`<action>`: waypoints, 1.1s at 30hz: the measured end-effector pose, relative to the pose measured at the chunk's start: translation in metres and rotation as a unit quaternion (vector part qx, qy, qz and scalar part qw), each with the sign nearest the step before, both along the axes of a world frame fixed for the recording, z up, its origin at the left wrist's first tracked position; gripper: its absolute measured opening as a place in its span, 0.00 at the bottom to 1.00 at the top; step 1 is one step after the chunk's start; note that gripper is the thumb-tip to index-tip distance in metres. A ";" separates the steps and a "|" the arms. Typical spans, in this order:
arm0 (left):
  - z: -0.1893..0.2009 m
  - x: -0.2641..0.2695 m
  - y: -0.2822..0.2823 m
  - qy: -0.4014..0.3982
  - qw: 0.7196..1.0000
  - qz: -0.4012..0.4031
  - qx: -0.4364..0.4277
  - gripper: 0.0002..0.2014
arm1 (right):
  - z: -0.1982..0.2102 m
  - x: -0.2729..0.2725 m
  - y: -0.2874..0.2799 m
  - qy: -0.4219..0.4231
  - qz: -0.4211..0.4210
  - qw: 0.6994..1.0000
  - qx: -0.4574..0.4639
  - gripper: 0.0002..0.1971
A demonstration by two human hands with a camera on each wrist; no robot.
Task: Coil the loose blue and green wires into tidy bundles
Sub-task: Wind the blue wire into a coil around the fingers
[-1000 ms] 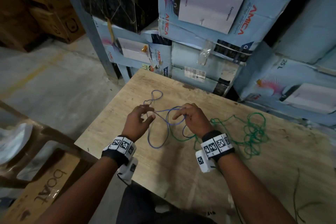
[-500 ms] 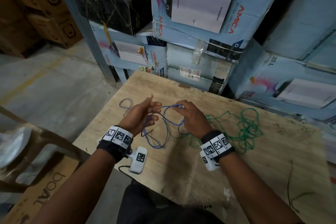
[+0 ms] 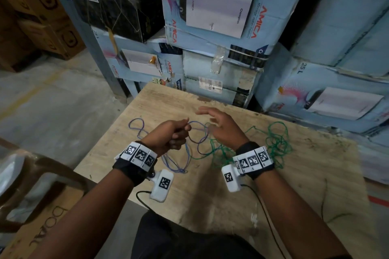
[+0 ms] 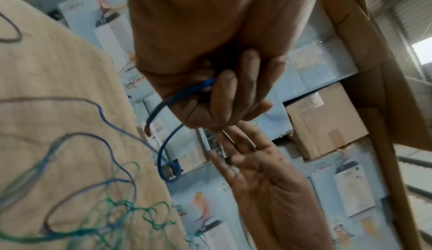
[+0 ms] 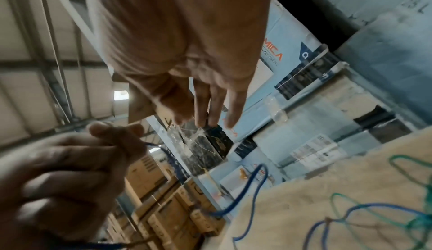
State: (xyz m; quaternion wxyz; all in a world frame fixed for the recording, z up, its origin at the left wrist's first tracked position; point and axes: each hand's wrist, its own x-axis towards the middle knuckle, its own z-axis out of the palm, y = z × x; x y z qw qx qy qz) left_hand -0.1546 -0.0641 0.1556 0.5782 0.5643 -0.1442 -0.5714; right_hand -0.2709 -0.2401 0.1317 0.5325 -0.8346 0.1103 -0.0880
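Observation:
A long blue wire [image 3: 176, 166] lies in loose loops on the plywood table [image 3: 210, 206], and part of it is lifted off the board. My left hand [image 3: 174, 134] is curled into a fist round that wire. In the left wrist view the fingers [image 4: 224, 95] clamp the blue wire [image 4: 163, 104] with its bare end sticking out below. My right hand [image 3: 219, 124] hovers just right of the left one, fingers straight and spread, holding nothing; the right wrist view shows its fingers [image 5: 210, 106] empty. The green wire [image 3: 277, 143] lies tangled on the right, overlapping the blue one.
Stacked light blue cartons [image 3: 210, 17] stand right behind the table. Brown cartons [image 3: 31, 17] fill the far left. A brown chair [image 3: 31, 174] and a cardboard box [image 3: 42, 227] are at the lower left. A thin dark wire strand [image 3: 324, 202] lies near the table's right side.
My right hand has let go of the blue wire and opened above the table. My left hand has closed into a fist on the wire, drawing the loops closer.

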 end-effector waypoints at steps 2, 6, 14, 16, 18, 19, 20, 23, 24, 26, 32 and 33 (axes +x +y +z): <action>0.006 -0.007 -0.006 0.043 0.998 -0.017 -0.039 0.18 | 0.003 0.003 0.009 -0.005 0.043 0.997 0.063 0.21; 0.015 -0.016 -0.014 0.170 0.979 -0.036 -0.107 0.19 | -0.004 0.006 0.013 -0.064 0.024 0.992 0.110 0.09; 0.011 -0.038 -0.015 0.281 0.939 -0.079 -0.180 0.24 | -0.004 0.010 0.012 -0.058 -0.093 0.984 0.141 0.12; 0.014 -0.046 -0.018 0.290 0.931 -0.088 -0.202 0.26 | -0.009 0.014 0.016 -0.069 -0.084 0.986 0.128 0.09; 0.020 -0.048 -0.021 0.313 0.914 -0.097 -0.239 0.27 | -0.015 0.015 0.022 -0.051 -0.066 0.992 0.093 0.10; 0.022 -0.048 -0.022 0.322 0.906 -0.105 -0.254 0.27 | -0.018 0.014 0.025 -0.027 -0.068 0.995 0.074 0.11; 0.024 -0.048 -0.025 0.328 0.900 -0.110 -0.266 0.28 | -0.015 0.011 0.029 -0.007 -0.074 0.995 0.065 0.13; 0.024 -0.045 -0.033 0.338 0.889 -0.100 -0.293 0.31 | -0.020 0.003 0.038 0.013 -0.065 0.997 0.030 0.08; 0.024 -0.043 -0.036 0.337 0.889 -0.079 -0.301 0.31 | -0.021 0.000 0.040 -0.003 -0.058 0.998 0.020 0.07; 0.023 -0.032 -0.043 0.294 0.906 0.014 -0.304 0.29 | -0.020 -0.008 0.043 -0.032 -0.043 0.999 -0.006 0.16; -0.015 0.013 -0.052 0.002 0.961 0.249 -0.123 0.17 | -0.003 -0.028 0.025 -0.018 -0.028 0.999 -0.039 0.10; -0.022 0.015 -0.050 -0.028 0.966 0.241 -0.088 0.15 | 0.000 -0.030 0.019 -0.019 -0.026 0.999 -0.035 0.09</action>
